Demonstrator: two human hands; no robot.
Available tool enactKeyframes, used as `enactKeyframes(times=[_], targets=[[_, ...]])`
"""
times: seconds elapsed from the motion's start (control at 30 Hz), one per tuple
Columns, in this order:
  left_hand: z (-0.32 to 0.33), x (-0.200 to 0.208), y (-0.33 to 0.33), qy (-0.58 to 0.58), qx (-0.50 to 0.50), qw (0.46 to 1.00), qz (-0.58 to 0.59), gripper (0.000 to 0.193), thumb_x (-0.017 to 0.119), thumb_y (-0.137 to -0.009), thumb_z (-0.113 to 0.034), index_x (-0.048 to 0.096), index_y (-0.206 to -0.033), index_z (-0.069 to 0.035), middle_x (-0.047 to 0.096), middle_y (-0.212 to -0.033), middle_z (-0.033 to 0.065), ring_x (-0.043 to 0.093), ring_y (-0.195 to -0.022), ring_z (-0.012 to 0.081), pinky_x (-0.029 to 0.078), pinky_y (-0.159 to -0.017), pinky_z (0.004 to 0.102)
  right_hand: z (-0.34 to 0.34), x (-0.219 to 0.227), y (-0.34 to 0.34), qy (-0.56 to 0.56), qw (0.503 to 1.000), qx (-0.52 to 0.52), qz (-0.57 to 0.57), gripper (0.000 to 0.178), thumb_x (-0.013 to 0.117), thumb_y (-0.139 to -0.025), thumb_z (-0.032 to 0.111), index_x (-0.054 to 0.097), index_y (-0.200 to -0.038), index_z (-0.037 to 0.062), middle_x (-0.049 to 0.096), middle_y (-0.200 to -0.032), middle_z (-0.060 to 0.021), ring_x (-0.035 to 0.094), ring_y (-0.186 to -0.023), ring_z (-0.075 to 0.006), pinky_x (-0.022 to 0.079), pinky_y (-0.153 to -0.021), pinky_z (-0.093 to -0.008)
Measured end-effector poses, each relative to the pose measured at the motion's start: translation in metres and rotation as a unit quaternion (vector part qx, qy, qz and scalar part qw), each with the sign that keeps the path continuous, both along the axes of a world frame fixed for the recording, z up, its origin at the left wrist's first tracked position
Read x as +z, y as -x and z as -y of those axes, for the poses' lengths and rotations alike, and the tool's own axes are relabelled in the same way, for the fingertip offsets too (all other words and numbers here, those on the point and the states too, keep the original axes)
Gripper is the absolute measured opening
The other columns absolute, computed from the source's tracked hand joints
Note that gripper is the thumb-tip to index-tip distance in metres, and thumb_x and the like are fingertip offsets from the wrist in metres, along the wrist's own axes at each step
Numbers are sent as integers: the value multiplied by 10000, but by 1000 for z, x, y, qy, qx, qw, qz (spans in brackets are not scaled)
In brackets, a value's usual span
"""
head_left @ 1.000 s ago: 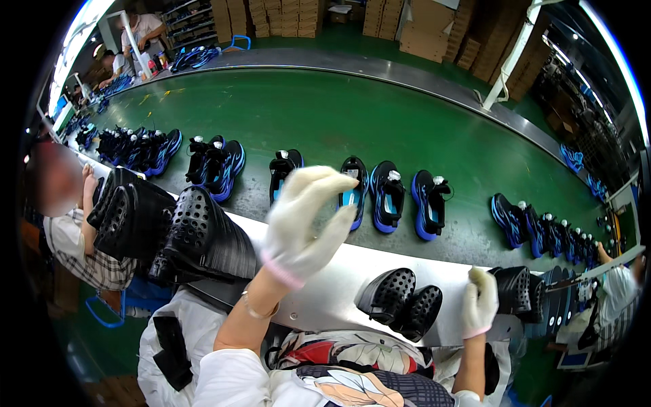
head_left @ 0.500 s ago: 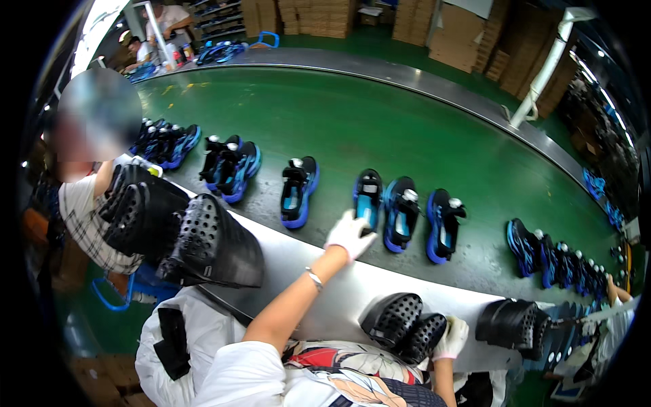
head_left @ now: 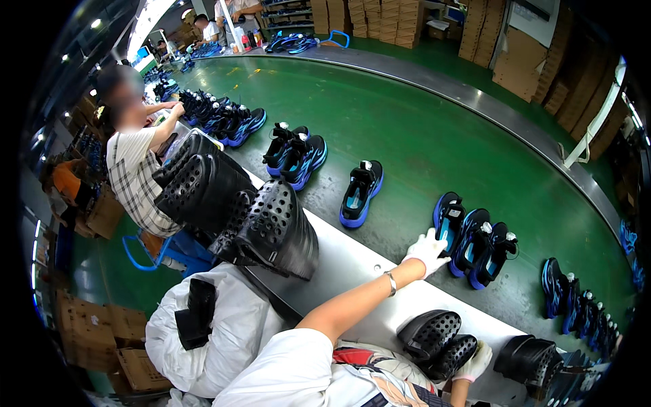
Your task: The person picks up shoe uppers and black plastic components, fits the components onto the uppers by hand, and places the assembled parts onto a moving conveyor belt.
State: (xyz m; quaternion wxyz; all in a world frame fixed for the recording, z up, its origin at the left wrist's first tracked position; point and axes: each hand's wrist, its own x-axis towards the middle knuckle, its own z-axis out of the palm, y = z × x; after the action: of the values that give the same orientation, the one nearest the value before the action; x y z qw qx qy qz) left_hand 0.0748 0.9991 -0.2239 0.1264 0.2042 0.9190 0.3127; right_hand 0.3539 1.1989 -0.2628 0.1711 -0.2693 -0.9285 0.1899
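My left hand (head_left: 426,254), in a white glove, reaches to the belt with its fingers and thumb around the near end of a black and blue sneaker (head_left: 445,229). Close to its right stand two more sneakers, a middle one (head_left: 469,245) and an outer one (head_left: 494,259), both with white stuffing at the collar. My right hand (head_left: 474,363), also gloved, is closed against the side of a black perforated shoe form (head_left: 453,357); its fingertips are partly hidden. A larger matching form (head_left: 429,334) leans beside that one on the metal ledge.
A single sneaker (head_left: 361,194) stands left on the green belt (head_left: 386,129), and a sneaker row (head_left: 580,305) at the right. Stacked black forms (head_left: 281,227) crowd the metal ledge (head_left: 352,261) at left. Beyond them a co-worker (head_left: 139,152) handles something. A white sack (head_left: 234,325) lies below.
The view has swung left, showing more of the co-worker. The sneaker at my left hand now stands closer to the two on its right. My right hand stays at the black forms.
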Motion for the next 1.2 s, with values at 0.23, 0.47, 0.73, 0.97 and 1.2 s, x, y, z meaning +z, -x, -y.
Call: enactKeyframes(times=[0.23,0.47,0.73,0.97,1.2], targets=[[-7,11,-17,25,-22,999,24,521,616,-834,-438,486,-1256,-163,386,-1307,258,481,-1168,417,451,-965,471,-14,-11,-6,-10,1000,-11,18,108,566,-857,134,606,-876,36,574,-844,-141,532,-855,-341,418,-796,-434],[26,-38,-31,-113,15,990,-85,577,609,-845,-316,439,-1345,-84,439,-1325,234,418,-1246,376,347,-1073,413,22,70,12,89,993,27,-70,161,543,-890,96,640,-1002,33,631,-928,-170,612,-895,-335,478,-811,-383],[27,-33,-64,-137,2,988,-77,489,627,-866,-144,488,-1330,-82,430,-1310,174,571,-1038,272,534,-825,325,35,122,-17,155,984,32,-85,181,574,-841,78,643,-1000,28,629,-935,-154,611,-889,-314,476,-806,-372],[53,-5,-25,-51,92,978,-181,525,638,-822,-277,521,-1301,-98,423,-1378,208,458,-1215,397,387,-1031,416,62,136,-24,50,977,204,32,458,745,-653,275,636,-1053,82,586,-1108,-107,537,-1015,-315,438,-880,-420],[124,28,52,280,310,874,-247,409,654,-809,-339,603,-1130,-90,645,-1052,116,533,-1103,280,416,-939,404,71,124,-24,39,983,180,5,439,753,-617,201,638,-1025,88,579,-1079,-83,518,-988,-306,447,-868,-406]])
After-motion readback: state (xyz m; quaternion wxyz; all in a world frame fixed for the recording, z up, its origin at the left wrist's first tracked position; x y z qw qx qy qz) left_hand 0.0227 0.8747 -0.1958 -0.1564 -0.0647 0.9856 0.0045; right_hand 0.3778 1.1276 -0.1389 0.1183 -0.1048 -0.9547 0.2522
